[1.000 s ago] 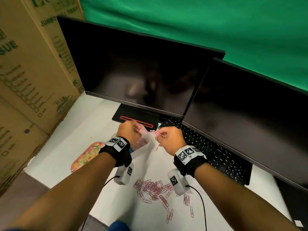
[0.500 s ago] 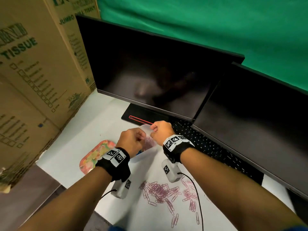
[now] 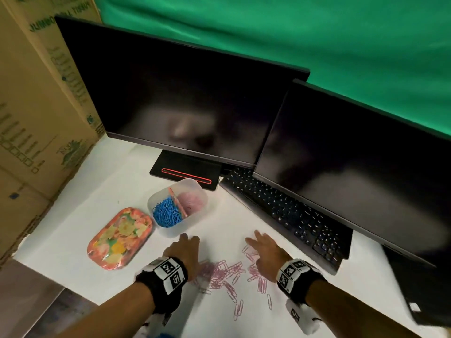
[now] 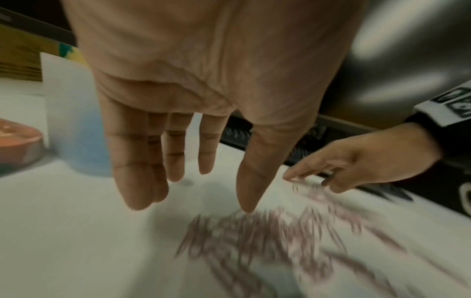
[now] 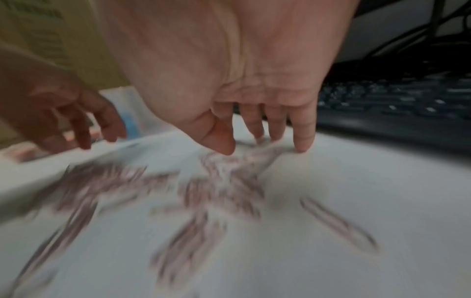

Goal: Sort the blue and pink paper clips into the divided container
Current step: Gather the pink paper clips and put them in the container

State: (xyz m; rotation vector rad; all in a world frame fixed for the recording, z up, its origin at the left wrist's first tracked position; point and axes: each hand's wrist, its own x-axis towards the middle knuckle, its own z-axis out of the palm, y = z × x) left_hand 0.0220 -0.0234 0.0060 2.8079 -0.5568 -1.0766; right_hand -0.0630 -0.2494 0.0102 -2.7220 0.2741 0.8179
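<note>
A translucent divided container [image 3: 170, 230] stands on the white table, with blue paper clips [image 3: 167, 212] in its left half and pink clips [image 3: 191, 202] in its right half. Several loose pink paper clips [image 3: 227, 270] lie scattered in front of it. My left hand [image 3: 186, 248] hovers open over the left edge of that pile, fingers straight [image 4: 178, 161]. My right hand [image 3: 262, 247] is open over the pile's right edge, its fingertips [image 5: 302, 145] down at the clips. Neither hand holds anything. Both wrist views are blurred.
A flowered orange tin [image 3: 119, 237] lies left of the container. Two dark monitors [image 3: 185, 101] and a black keyboard [image 3: 285, 213] close off the back and right. Cardboard boxes [image 3: 36, 106] stand on the left. The table's front edge [image 3: 73, 291] is near my left forearm.
Both hands have come down from above the container to the loose pink clips and opened. The container, hidden by my hands before, now shows.
</note>
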